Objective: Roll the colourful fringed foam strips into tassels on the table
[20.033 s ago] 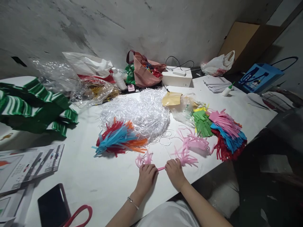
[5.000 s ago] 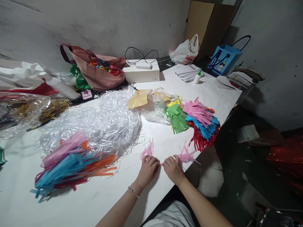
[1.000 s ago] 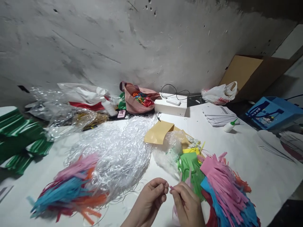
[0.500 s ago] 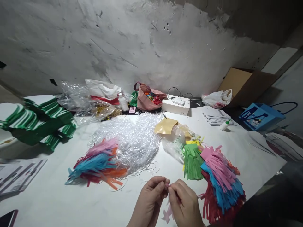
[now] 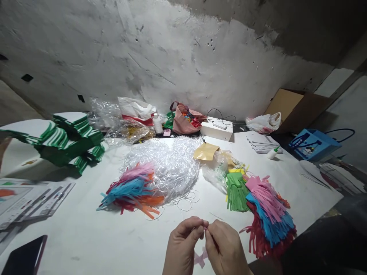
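At the front of the white table, my left hand (image 5: 185, 244) and my right hand (image 5: 225, 246) meet fingertip to fingertip. Both pinch the upper end of a pink fringed paper strip (image 5: 201, 258), whose cut ends dangle below between the wrists. The pinched part is mostly covered by my fingers. To the right of my hands lies a pile of fringed paper in pink (image 5: 265, 196), blue (image 5: 271, 227) and dark red (image 5: 258, 238), with a green fringed bunch (image 5: 237, 191) beside it. Finished-looking tassels (image 5: 129, 191) in blue, pink, red and orange rest left of my hands.
A heap of white string (image 5: 172, 164) spreads behind the tassels. Green-edged stacked pieces (image 5: 69, 145) stand left, above printed sheets (image 5: 37, 202) and a phone (image 5: 24, 256). A glue bottle (image 5: 272, 153), a blue bag (image 5: 314, 145) and a white box (image 5: 217, 130) sit farther back.
The view has swung to the left, so more of the phone and printed sheets shows. My hands stay pinched together on the pink strip, with only slight finger movement.
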`<state>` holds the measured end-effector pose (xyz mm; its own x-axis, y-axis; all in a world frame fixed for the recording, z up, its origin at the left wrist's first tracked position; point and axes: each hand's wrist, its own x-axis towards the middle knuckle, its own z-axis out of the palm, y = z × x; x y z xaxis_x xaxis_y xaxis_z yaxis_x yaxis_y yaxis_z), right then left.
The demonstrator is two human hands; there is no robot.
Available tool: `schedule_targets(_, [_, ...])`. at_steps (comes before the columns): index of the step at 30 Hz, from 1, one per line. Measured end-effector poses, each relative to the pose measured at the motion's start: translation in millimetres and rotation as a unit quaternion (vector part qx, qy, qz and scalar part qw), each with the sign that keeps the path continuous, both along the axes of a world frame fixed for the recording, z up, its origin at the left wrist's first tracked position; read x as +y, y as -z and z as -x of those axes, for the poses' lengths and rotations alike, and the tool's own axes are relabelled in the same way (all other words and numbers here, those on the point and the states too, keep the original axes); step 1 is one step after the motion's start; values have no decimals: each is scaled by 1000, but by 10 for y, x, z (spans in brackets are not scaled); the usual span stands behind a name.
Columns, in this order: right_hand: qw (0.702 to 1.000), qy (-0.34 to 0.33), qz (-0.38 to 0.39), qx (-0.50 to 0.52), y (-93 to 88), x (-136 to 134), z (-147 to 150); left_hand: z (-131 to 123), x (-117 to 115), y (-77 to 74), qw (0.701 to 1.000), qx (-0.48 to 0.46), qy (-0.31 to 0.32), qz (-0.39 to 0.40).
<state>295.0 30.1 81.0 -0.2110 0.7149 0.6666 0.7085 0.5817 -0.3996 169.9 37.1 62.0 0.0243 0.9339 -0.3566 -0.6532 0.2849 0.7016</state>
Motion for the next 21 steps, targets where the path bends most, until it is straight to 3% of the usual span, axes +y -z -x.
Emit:
schedule_targets(4, [999, -17, 13, 23, -3, -64, 61, 64, -71, 18, 997, 33, 4, -71])
schedule_targets(9, [996, -75, 41, 28, -41, -101, 43, 215, -68, -146, 983, 103, 53, -140])
schedule_targets(17, [991, -122, 51, 1, -103, -117, 63, 551, -35, -312, 934, 248, 176, -191])
schedule_targets(21, [986, -146, 77, 0, -153, -110, 104, 670, -31, -413, 891, 334, 197, -236])
